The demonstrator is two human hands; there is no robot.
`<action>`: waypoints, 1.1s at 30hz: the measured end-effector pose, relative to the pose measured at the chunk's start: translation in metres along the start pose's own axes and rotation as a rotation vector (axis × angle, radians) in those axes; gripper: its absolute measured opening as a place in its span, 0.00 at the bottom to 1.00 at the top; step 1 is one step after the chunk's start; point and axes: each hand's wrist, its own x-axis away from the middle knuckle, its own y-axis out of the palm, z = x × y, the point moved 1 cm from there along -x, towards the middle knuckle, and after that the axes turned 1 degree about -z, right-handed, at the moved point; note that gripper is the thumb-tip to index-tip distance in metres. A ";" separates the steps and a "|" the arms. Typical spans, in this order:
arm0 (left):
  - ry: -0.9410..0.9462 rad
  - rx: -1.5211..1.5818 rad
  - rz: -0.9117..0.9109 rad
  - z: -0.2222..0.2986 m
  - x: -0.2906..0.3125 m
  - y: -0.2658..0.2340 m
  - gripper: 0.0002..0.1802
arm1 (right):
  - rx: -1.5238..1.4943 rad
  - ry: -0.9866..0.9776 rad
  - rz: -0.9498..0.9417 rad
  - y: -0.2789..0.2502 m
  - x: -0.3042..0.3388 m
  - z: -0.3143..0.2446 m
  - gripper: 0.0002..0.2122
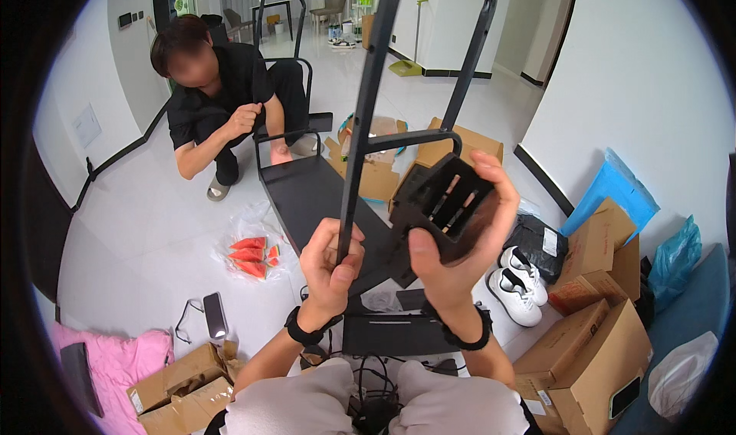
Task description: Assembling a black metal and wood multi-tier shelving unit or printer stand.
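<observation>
My left hand (328,272) is wrapped round the lower end of an upright tube of a black metal frame (366,90), which rises tilted in front of me. In my right hand (469,255) is a black slotted plastic holder (433,193), its hollow side turned partly toward me. My right thumb presses the near edge, and the fingers curl round the far side. Beyond my hands a long black shelf panel (307,193) stretches toward a crouching person (230,78), whose hand (244,121) is at another black tube frame (259,52). A flat black panel (395,341) lies before my knees.
Watermelon slices (249,260) on plastic, a phone (215,316) and glasses (184,321) lie on the floor at left. White sneakers (517,293), a black parcel (537,239) and cardboard boxes (586,366) crowd the right. Opened cardboard (376,178) lies behind the frame; cables (376,374) run between my legs.
</observation>
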 end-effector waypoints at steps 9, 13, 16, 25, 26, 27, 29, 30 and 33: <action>0.113 -0.089 0.101 -0.006 0.010 -0.001 0.23 | -0.124 0.104 0.043 0.016 0.004 -0.001 0.39; 0.096 0.000 0.086 -0.009 0.016 -0.011 0.22 | -0.089 0.058 0.017 0.011 0.005 0.003 0.39; 0.105 -0.025 0.077 -0.014 0.023 -0.013 0.23 | -0.141 0.056 0.031 0.006 0.002 0.010 0.39; 0.101 -0.038 0.152 -0.017 0.034 -0.013 0.22 | -0.216 0.208 0.081 -0.015 -0.055 -0.005 0.38; 0.091 -0.093 0.168 -0.015 0.033 -0.011 0.21 | -0.317 0.254 0.024 -0.014 -0.059 -0.007 0.35; 0.056 -0.078 0.143 -0.013 0.030 -0.007 0.17 | -0.379 0.283 -0.006 -0.012 -0.060 -0.010 0.33; 0.048 -0.146 0.138 -0.015 0.029 -0.006 0.15 | -0.422 0.285 -0.027 -0.006 -0.062 -0.015 0.31; 0.039 -0.222 0.129 -0.016 0.028 -0.005 0.13 | -0.404 0.256 -0.016 -0.003 -0.063 -0.017 0.31; 0.076 -0.237 0.121 -0.018 0.030 -0.007 0.12 | -0.403 0.215 -0.048 -0.003 -0.057 -0.017 0.31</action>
